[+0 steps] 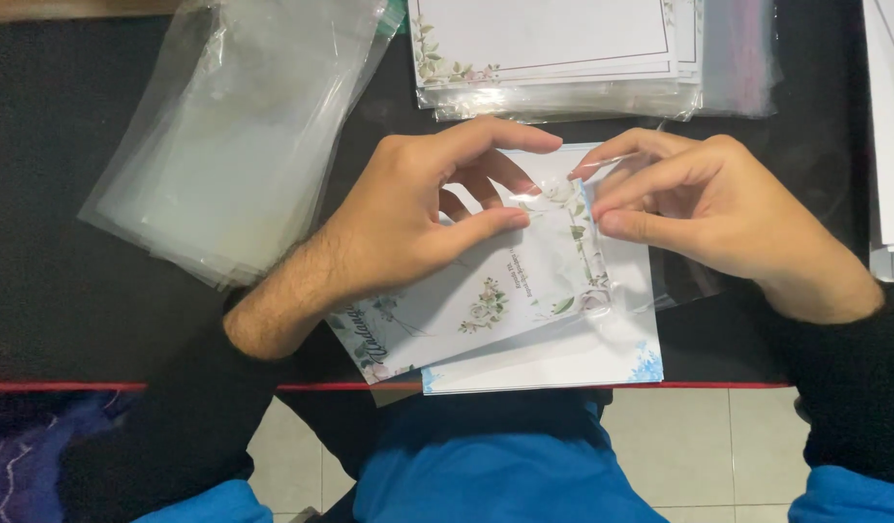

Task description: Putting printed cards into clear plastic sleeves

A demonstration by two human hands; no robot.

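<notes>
Left hand [408,218] pinches a floral printed card [486,291], thumb under and fingers curled on top, clamped on the card's upper end near the front edge of the black desk [69,300]. Right hand [704,208] has thumb and fingertips together, gripping the open mouth of a clear plastic sleeve [631,281] just beside the card's top edge; card end sits at the sleeve mouth, touching it. Under both lies a white card with blue corner print [563,363], overhanging the desk's front edge. Stack of empty clear sleeves [224,136] toward the back left corner, stack of bagged floral cards [554,58] at the back edge, white sheets [893,136] at the right edge
</notes>
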